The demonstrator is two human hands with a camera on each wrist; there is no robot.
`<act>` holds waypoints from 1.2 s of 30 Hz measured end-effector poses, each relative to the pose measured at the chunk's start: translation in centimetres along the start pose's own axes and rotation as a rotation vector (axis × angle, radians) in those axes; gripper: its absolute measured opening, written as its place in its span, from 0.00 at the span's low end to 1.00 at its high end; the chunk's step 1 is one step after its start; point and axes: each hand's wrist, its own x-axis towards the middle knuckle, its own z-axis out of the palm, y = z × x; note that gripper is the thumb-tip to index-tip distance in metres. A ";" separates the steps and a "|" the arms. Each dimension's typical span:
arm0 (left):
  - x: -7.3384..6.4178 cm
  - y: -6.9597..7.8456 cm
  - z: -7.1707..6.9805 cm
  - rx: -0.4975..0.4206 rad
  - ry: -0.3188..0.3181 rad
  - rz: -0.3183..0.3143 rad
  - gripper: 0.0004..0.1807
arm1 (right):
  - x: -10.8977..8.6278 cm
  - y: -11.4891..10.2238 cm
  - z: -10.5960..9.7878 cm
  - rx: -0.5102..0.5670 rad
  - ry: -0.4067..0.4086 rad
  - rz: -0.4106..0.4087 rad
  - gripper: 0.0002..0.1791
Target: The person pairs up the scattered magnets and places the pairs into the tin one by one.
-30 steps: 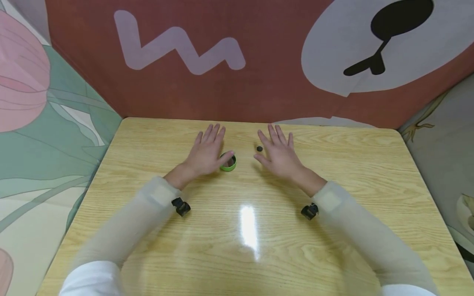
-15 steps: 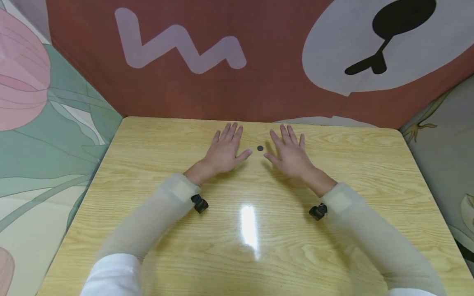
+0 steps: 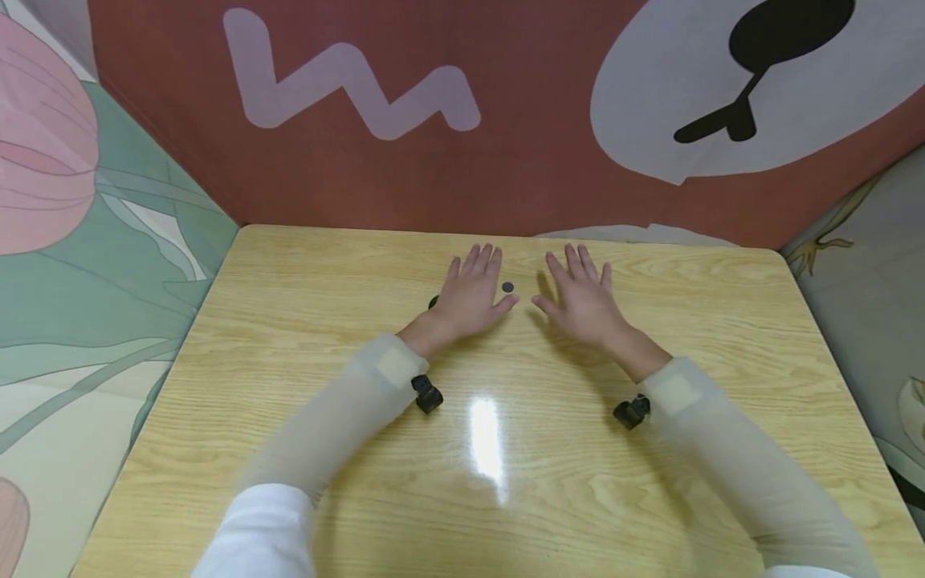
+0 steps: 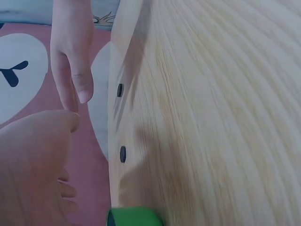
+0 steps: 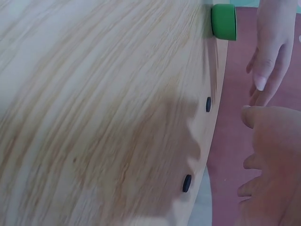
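Observation:
Over the far part of the table, my left hand [image 3: 468, 301] hovers palm down with straight fingers and thumb spread. A small green round cup [image 3: 433, 303] is mostly covered by that hand in the head view. The right wrist view shows more of the cup [image 5: 224, 21] on the tabletop. Between the two thumbs lies a small black disc [image 3: 508, 286]. My right hand [image 3: 587, 309] hovers likewise to the right of it, fingers spread. A second black disc [image 5: 187, 183] shows below the right hand in the right wrist view; the head view hides it. Neither hand holds anything.
The light wood table [image 3: 484, 530] ends at a reddish-brown wall panel [image 3: 520, 177] just beyond the fingertips. Black wrist cameras [image 3: 427, 394] sit on both sleeves. A printed green and pink wall [image 3: 144, 265] flanks the left side.
My left hand has slid right, from beside the green cup to near the black disc, covering most of the cup. The right hand has drifted a little right, away from that disc.

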 end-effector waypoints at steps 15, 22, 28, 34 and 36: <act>1.8 3.5 1.4 -0.066 0.053 -0.097 0.43 | -0.4 1.8 0.0 0.064 0.046 0.026 0.43; 1.8 3.8 2.7 -0.116 0.130 -0.201 0.32 | -0.2 2.4 0.3 0.087 0.100 0.038 0.37; 1.6 3.6 3.7 -0.120 0.196 -0.255 0.13 | -0.1 2.9 0.7 0.097 0.143 0.021 0.31; 1.8 3.6 4.5 -0.126 0.234 -0.297 0.12 | 0.0 3.6 1.4 0.150 0.144 0.038 0.25; 1.8 3.6 4.6 -0.128 0.238 -0.299 0.12 | -0.1 3.8 1.6 0.164 0.149 0.044 0.23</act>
